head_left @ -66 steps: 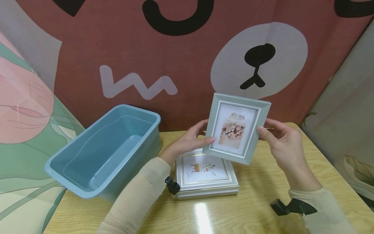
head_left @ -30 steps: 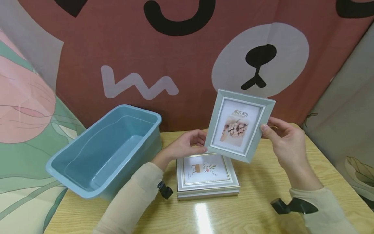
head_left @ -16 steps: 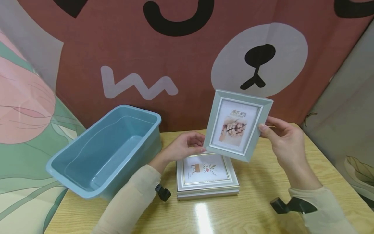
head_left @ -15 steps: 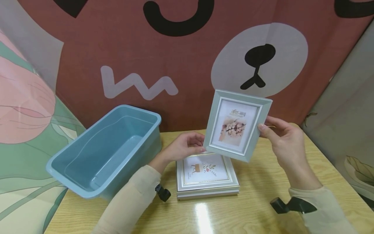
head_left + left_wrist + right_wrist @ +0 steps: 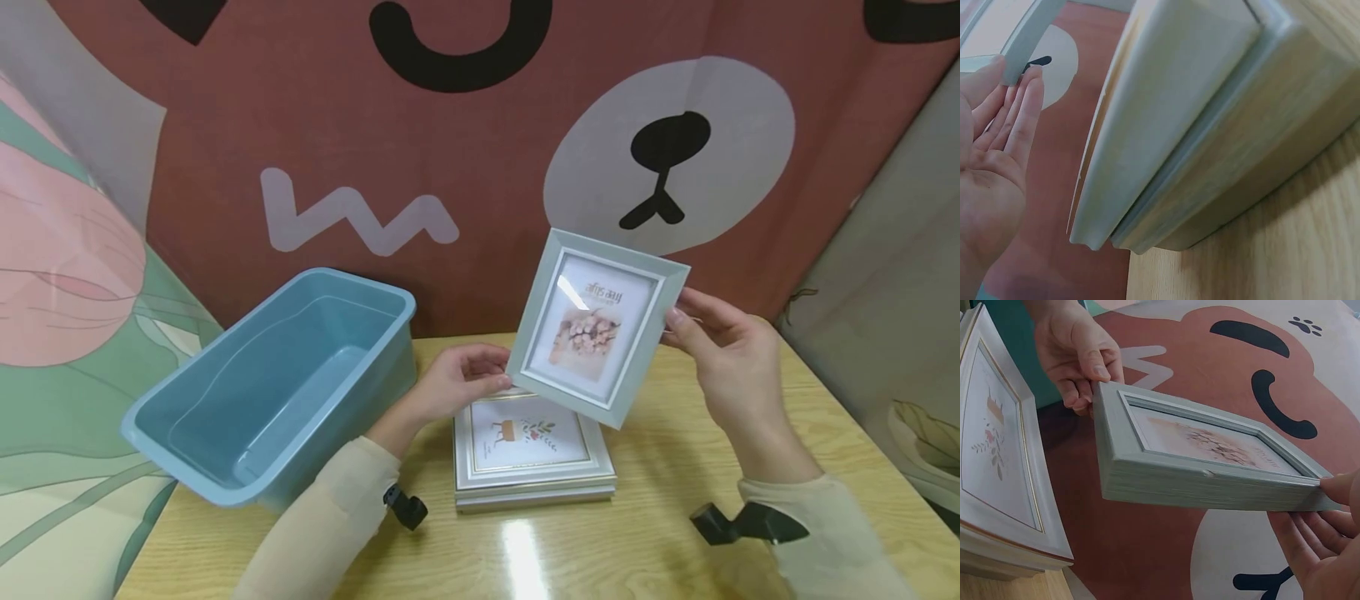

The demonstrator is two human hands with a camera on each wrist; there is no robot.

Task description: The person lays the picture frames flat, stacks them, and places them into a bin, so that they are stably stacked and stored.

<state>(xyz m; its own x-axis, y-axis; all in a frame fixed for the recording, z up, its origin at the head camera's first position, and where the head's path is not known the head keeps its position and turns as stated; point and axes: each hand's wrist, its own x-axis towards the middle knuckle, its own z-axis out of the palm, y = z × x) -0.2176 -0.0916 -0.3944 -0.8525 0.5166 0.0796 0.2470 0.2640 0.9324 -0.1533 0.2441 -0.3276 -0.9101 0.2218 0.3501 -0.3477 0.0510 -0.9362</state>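
A pale grey-green picture frame point(image 5: 588, 337) is held up in the air, its floral print facing me with the lettering upside down. My right hand point(image 5: 738, 358) grips its right edge, thumb on the front and fingers behind. At the lower left corner my left hand point(image 5: 453, 387) pinches the frame between thumb and fingertips, as the right wrist view confirms with the left hand point(image 5: 1079, 359) at that corner. Below lies a stack of silver-white picture frames point(image 5: 534, 492); the top one carries a plant print and is partly covered by the raised frame.
A blue plastic bin point(image 5: 375, 367) with nothing visible inside stands on the left of the wooden table point(image 5: 480, 558). Behind hangs a reddish cloth point(image 5: 480, 167) with a bear-like drawing. Black wrist cameras sit on both sleeves.
The frame has shifted a little left and tilted, and a glare streak shows on its glass. My left hand has slid left, its thumb moving from the frame's front to the corner.
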